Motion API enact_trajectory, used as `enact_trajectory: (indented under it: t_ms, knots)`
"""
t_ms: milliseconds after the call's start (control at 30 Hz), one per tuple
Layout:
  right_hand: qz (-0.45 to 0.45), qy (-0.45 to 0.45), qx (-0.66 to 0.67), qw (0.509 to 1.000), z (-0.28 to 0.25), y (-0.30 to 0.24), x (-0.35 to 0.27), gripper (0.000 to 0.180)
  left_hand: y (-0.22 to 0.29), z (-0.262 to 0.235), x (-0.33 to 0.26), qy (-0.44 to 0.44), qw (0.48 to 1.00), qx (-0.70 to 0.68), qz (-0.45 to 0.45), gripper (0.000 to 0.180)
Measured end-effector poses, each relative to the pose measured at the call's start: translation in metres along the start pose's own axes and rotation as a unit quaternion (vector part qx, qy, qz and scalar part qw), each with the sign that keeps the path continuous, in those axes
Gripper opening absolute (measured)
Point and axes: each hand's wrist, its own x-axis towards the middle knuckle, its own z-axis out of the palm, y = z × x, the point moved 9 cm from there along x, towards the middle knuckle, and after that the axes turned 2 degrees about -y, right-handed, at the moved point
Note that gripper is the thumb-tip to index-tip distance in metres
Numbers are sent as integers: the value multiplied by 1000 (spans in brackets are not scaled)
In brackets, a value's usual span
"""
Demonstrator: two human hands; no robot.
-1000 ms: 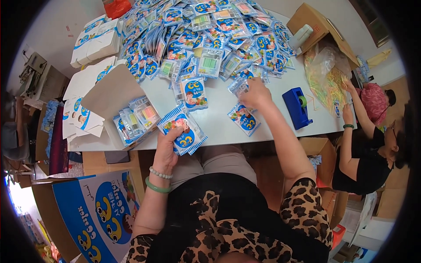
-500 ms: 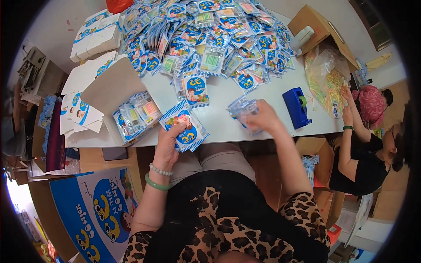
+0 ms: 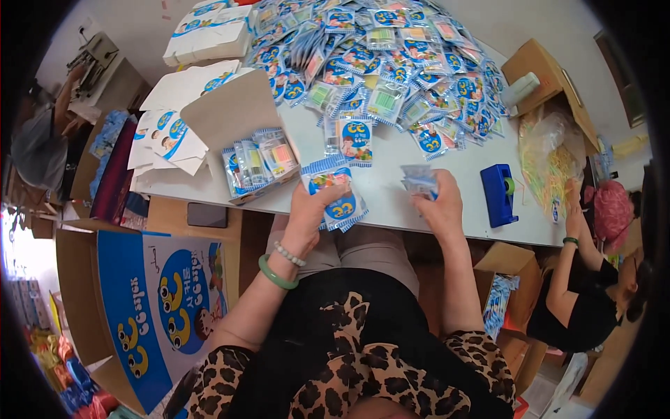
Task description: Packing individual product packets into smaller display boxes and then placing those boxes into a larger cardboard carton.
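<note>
My left hand [image 3: 310, 213] is closed around a few blue-and-white candy packets [image 3: 340, 197] near the front edge of the table, thumb on top. To its right, my right hand [image 3: 444, 208] grips a small bunch of packets [image 3: 419, 179], seen partly edge-on and slightly blurred. One packet [image 3: 356, 140] lies on the table just beyond my left hand, overlapping another. Left of that hand stands an open display box [image 3: 230, 112] with its lid up; several packets [image 3: 258, 164] stand in a row inside it.
A large heap of packets [image 3: 391, 63] covers the back of the table. Flat white cartons [image 3: 167, 136] lie at the left. At the right are a blue tape dispenser [image 3: 497, 195] and a bag of coloured strips [image 3: 551, 160], which a co-worker [image 3: 579, 293] touches. Cardboard boxes [image 3: 513, 279] stand below.
My right hand has lifted packets off the table and now holds them upright. The whole view has shifted, so the table sits further right and slightly lower.
</note>
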Motion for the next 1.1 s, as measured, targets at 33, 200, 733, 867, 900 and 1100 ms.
enact_trajectory:
  t_ms: [33, 200, 733, 867, 900, 1100]
  knots:
    - [-145, 74, -178, 970, -5, -31, -6, 33, -1, 0, -2, 6, 1000, 1, 3, 27]
    - [0, 0, -171, 985, 10, -15, 5, 32, 6, 8, -5, -8, 999, 31, 19, 29]
    - [93, -16, 489, 867, 42, 27, -7, 40, 10, 9, -1, -11, 997, 45, 56, 34]
    - [76, -148, 545, 822, 61, -26, -13, 42, 8, 17, 6, -13, 995, 74, 66, 31]
    - [82, -200, 508, 834, 78, -42, -14, 46, 4, 19, 8, -12, 995, 76, 67, 31]
    - [66, -206, 544, 811, 109, -56, -5, 60, 0, 10, 2, -16, 1000, 25, 7, 37]
